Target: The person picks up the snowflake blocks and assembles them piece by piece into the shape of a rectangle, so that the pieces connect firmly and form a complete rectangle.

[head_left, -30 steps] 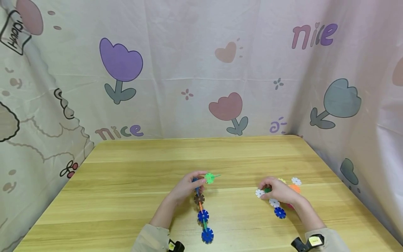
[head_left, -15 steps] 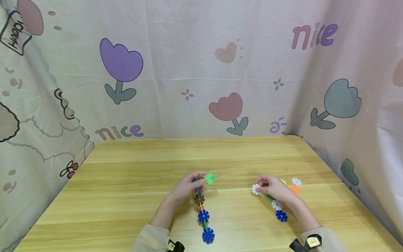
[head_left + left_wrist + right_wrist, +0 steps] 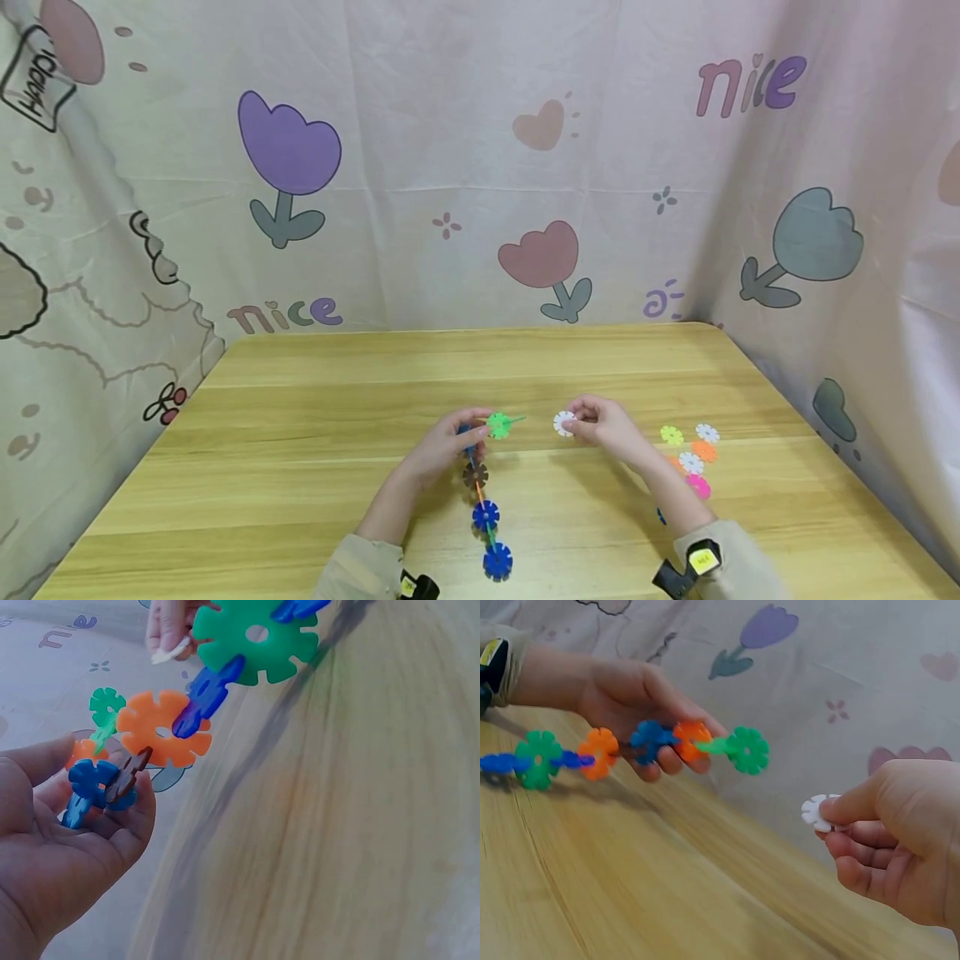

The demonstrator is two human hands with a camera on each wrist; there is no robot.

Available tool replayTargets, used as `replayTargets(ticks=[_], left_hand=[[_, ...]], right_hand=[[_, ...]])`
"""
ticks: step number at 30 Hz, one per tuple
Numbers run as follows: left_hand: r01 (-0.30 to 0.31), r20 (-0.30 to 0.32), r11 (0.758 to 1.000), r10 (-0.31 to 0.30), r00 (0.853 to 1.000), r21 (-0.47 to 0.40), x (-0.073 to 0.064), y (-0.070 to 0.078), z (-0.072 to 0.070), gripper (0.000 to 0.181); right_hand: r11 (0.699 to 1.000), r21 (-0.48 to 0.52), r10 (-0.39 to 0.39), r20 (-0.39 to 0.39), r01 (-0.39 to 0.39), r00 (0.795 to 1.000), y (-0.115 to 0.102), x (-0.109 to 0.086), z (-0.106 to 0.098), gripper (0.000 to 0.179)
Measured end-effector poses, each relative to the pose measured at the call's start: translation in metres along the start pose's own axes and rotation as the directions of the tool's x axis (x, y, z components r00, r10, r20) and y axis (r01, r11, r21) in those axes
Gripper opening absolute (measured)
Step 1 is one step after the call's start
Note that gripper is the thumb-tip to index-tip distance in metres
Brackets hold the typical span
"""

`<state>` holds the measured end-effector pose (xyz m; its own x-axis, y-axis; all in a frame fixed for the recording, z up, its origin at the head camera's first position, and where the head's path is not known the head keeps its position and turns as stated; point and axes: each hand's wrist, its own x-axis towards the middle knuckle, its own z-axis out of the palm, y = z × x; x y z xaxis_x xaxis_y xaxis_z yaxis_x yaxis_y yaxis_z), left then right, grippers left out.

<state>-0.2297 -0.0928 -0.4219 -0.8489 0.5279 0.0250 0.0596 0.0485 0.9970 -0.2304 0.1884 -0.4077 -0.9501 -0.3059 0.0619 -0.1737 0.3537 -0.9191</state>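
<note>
My left hand [image 3: 442, 446] grips a chain of slotted snowflake discs, blue, brown, orange and green. The chain slants toward the near side, ending in a blue disc [image 3: 497, 562]. At the far end a light green disc [image 3: 498, 425] sticks out past the fingertips to the right. In the left wrist view, thumb and fingers hold the chain around a blue disc [image 3: 94, 780]. My right hand [image 3: 611, 429] pinches a white snowflake disc [image 3: 563, 423] between thumb and fingers. In the right wrist view, a gap separates this white disc from the green end disc [image 3: 748, 750].
Loose snowflake discs lie on the wooden table [image 3: 337, 500] at right: a yellow one [image 3: 672, 435], a pink one [image 3: 698, 486], an orange one [image 3: 704, 452] and several others. The right forearm partly hides some. A printed curtain [image 3: 420, 167] hangs behind the table.
My right hand has lifted the white disc off the pile and carried it left toward the chain. My left hand and the chain have stayed nearly still.
</note>
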Motion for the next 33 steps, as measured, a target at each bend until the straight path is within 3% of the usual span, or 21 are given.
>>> replayTargets(ticks=[13, 27, 33], left_hand=[[0.014, -0.022, 1.0, -0.015, 1.0, -0.022, 0.001, -0.002, -0.001, 0.04], [0.017, -0.021, 1.0, -0.017, 1.0, -0.015, 0.0, -0.002, -0.001, 0.04], [0.02, -0.021, 1.0, -0.02, 1.0, -0.008, -0.001, 0.0, -0.001, 0.041]], right_hand=[[0.991, 0.134, 0.031, -0.017, -0.029, 0.999, -0.019, 0.017, 0.03, 0.026], [0.996, 0.085, 0.009, -0.061, -0.003, 0.998, -0.017, 0.019, 0.038, 0.025], [0.999, 0.015, -0.045, -0.062, 0.046, 0.997, -0.017, 0.018, 0.04, 0.023]])
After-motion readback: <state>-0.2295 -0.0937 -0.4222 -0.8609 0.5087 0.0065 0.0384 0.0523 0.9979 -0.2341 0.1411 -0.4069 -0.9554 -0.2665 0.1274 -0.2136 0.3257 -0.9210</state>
